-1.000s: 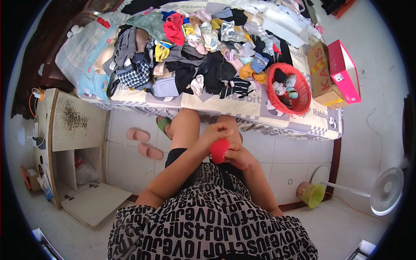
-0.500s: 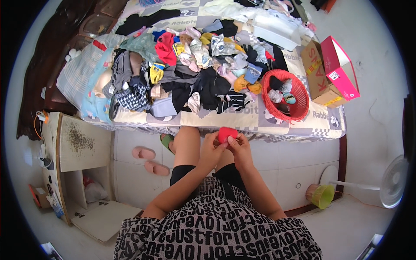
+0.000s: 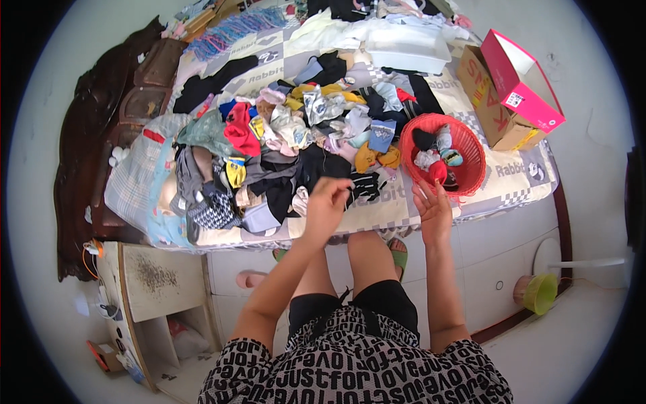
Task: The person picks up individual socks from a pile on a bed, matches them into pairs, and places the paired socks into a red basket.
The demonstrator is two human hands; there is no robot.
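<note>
A red rolled-up cloth ball (image 3: 437, 171) lies inside the red woven basket (image 3: 410, 143), among several other small bundles in black, white and teal. At the basket's near rim is my right hand (image 3: 434, 214), its fingers stretched up toward the red ball and apart from each other; it grips nothing. My left hand (image 3: 326, 207) hovers over the bed's near edge with its fingers curled in, and no cloth shows in it. Just beyond the left hand lie a black-and-white striped cloth (image 3: 367, 187) and the big heap of mixed clothes (image 3: 289, 128).
A clear plastic bin (image 3: 407, 55) stands on the far part of the bed. Right of the basket are a cardboard box (image 3: 494, 101) and a pink box (image 3: 515, 81). An open cabinet (image 3: 161, 276) stands at the lower left, and a green waste bin (image 3: 538, 294) is on the floor at right.
The red ball, held between both hands before, now sits in the basket. My right hand has gone right and forward to the basket; my left hand has come away toward the heap.
</note>
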